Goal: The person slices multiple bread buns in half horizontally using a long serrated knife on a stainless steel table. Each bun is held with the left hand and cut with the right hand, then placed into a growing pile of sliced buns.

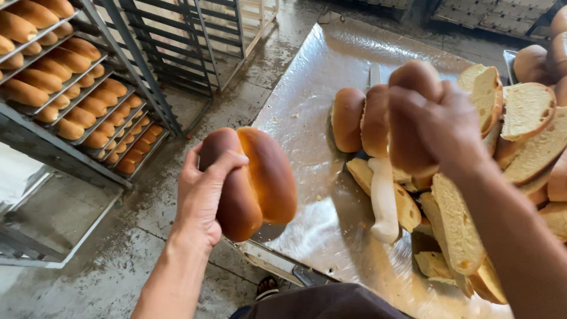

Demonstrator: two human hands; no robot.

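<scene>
1. Two joined buns (254, 180), brown and glossy, gripped in the left hand (201, 198), off the near left edge of the metal table (313, 94) and above the floor; fingers wrapped over the left bun, thumb across its top.
2. Long axes of that pair running upright and slightly tilted, side by side, seam between them facing up toward the camera.
3. One more bun (413, 118) clenched in the right hand (440, 127), above the middle of the table, long axis also near upright, fingers closed round its right side.
4. Both hands full and raised; left hand nearer the body and outside the table, right hand farther in and over it, well apart from each other.
5. Lying on the table under the right hand: white-handled knife (383, 201), handle pointing toward the near edge.
6. Beside the knife, on the table's right part: heap of sliced bread halves (520, 136), cut faces up.
7. Farthest, left of the table: rack of loaves (71, 88) on trays.
</scene>
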